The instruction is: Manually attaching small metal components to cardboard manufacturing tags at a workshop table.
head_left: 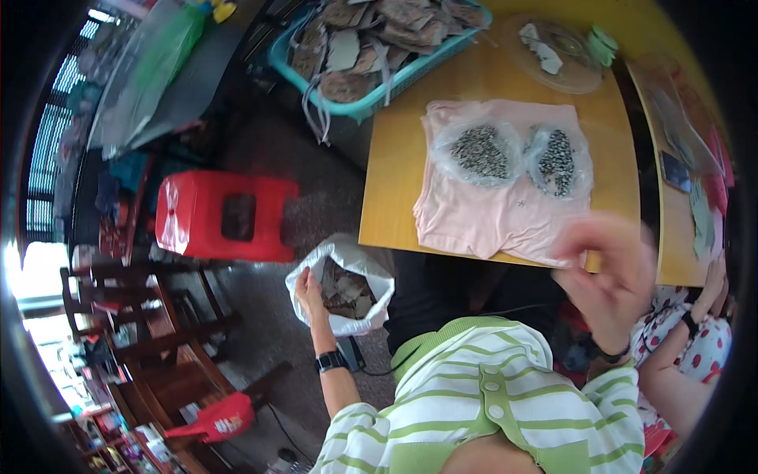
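At the left edge of my lap a white plastic bag (381,304) stands with its mouth spread wide, holding flat grey-brown pieces. My left hand (309,292) is closed on its left rim. My right hand (606,276) is raised over the table's front right edge; its fingers look curled but are smeared by motion, so anything in them cannot be made out. Ahead of it a pale pink cloth (466,221) lies on the yellow wooden table (387,189). On the cloth rest two clear plastic bags of small dark and silvery pieces, a left bag (480,154) and a right bag (557,162).
A turquoise basket (371,101) heaped with flat brownish pieces stands at the table's far left. A clear round lid or tray (576,75) lies far right. Left on the floor is a red plastic stool (185,213). Another person's arm (671,367) is at the right, near a phone (673,171).
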A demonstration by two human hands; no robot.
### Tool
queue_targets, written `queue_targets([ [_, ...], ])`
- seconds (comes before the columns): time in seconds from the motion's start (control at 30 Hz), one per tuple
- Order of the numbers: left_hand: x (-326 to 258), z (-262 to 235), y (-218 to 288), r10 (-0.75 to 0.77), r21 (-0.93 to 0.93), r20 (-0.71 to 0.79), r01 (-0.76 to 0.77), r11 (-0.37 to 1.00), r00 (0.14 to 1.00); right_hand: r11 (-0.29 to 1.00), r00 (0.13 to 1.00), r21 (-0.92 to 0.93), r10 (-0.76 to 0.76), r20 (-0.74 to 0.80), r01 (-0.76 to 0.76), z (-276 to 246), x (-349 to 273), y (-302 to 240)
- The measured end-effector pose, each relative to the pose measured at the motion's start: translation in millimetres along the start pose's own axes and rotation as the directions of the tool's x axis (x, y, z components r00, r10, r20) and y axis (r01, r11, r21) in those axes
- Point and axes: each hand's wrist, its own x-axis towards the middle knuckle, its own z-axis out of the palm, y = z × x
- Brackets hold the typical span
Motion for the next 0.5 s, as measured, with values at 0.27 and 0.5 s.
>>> queue_targets([
  [0.27,-101,32,282,0.714,-0.162,0.000,-0.705,0.690,0.700,0.996,0.982,-0.081,-0.051,-0.180,0.037,-160,-132,17],
  [0.5,-164,-1,313,0.880,0.905,-0.418,0.025,0.424,0.226,0.937,0.927,-0.281,0.098,-0.363,-0.209,-356,-291,-2],
])
